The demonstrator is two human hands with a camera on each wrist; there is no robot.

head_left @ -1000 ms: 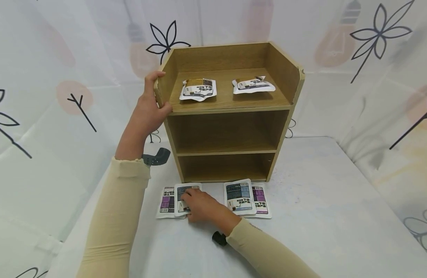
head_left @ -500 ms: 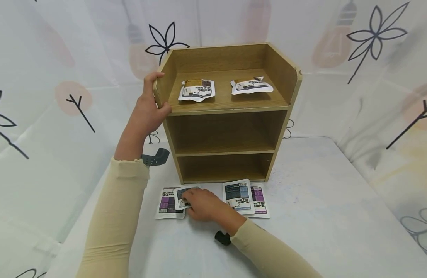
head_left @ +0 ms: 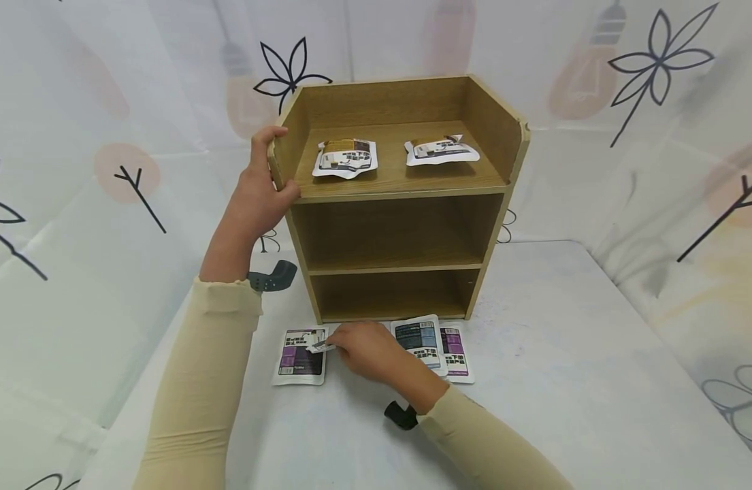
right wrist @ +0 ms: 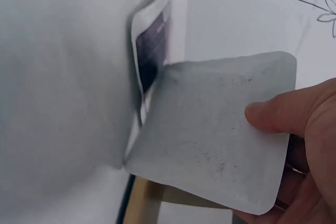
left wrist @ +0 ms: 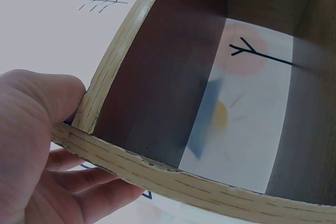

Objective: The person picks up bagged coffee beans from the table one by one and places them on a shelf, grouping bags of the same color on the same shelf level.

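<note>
Small pouch pinched in right hand — lifted off table, tilted, sticking out leftward from fingertips over purple pouch lying flat. Thumb pressed on pouch's plain silver face. Open front of wooden shelf unit just behind. Left hand farther off — gripping shelf's upper left edge, fingers wrapped round board.

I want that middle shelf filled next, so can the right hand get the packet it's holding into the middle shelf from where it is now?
Probably yes. The right hand pinches a packet just before the shelf unit, whose middle shelf is open-fronted, with nothing between.
</note>
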